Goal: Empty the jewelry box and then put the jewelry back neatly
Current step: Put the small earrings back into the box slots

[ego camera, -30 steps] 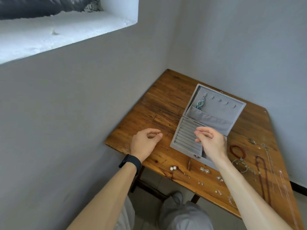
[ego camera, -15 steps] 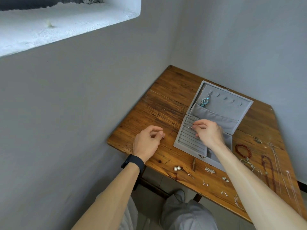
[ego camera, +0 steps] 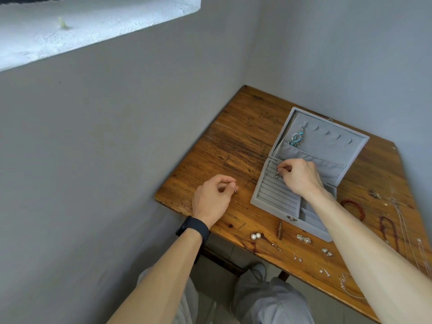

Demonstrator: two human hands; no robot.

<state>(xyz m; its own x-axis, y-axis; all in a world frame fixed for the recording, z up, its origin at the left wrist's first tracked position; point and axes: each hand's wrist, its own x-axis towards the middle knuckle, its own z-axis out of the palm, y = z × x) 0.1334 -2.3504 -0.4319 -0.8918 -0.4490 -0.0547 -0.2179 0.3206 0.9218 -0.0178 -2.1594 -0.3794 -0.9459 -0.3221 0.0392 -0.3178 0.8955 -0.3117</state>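
1. The right hand [ego camera: 299, 177] is curled over the near half of the jewelry box [ego camera: 275, 197]. Its thumb and forefinger pinch a small silver piece [ego camera: 276, 175], which sits right at the ridged ring rolls near the hinge. I cannot tell whether it is tucked into a slot or only touching the velvet.
2. The left hand [ego camera: 211, 199] is also drawn in. Thumb and forefinger nip a tiny metal piece [ego camera: 235, 190] at the fingertips, too small to name. The hand is over the wood just left of the box and apart from it. A black wristband [ego camera: 192, 229] sits on that wrist.
3. The box is grey velvet and lies open on the wooden table [ego camera: 243, 127]. Its lid is tipped back toward the wall, and a small metal clasp [ego camera: 291, 218] shows on the front edge.
4. Inside the lid, a blue and silver dangling earring [ego camera: 296, 137] hangs from the leftmost hook of a row, above a slack fabric pocket.
5. Loose jewelry lies along the near edge of the table:
   - a pair of pearl earrings [ego camera: 255, 235]
   - a short brown piece [ego camera: 279, 230]
   - silver cluster earrings [ego camera: 303, 238]
   - a few little studs [ego camera: 325, 272]
6. To the right of the box, partly behind the right forearm, lie a red bead bracelet [ego camera: 353, 206], a dark bead necklace [ego camera: 390, 232] and thin silver chains [ego camera: 406, 230].
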